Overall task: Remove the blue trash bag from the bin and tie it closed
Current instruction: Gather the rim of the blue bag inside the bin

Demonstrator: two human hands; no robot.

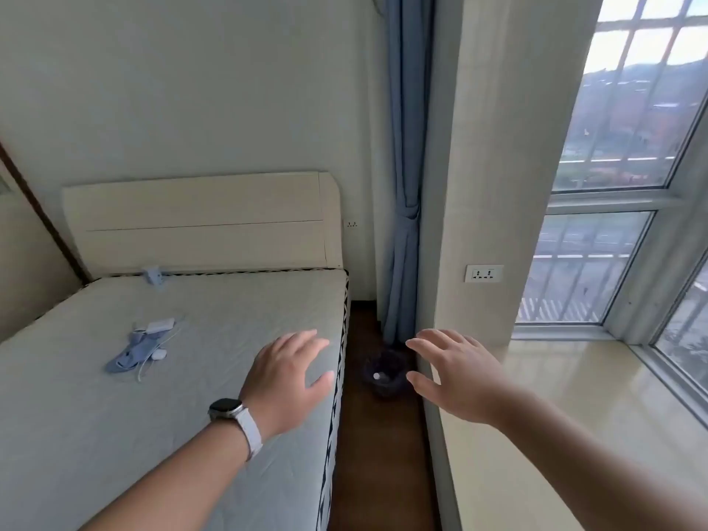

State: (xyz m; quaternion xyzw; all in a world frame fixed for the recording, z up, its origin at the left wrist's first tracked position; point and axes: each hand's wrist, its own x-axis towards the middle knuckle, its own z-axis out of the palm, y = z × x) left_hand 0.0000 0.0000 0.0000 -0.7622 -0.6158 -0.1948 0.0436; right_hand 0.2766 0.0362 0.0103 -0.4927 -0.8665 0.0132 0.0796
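A small dark bin [384, 371] lined with a dark blue trash bag stands on the brown floor in the narrow gap between the bed and the window ledge, below the curtain. Something small and white lies inside it. My left hand [291, 377], with a watch on the wrist, hovers over the bed's right edge with its fingers spread and nothing in it. My right hand [456, 373] is held out over the ledge's corner, fingers apart and empty. Both hands are nearer to me than the bin and touch nothing.
The bed [153, 396] with a pale headboard fills the left; a blue cloth, a white charger and cables [143, 348] lie on it. A blue curtain [406, 185] hangs behind the bin. The cream window ledge [555, 415] and a barred window are on the right.
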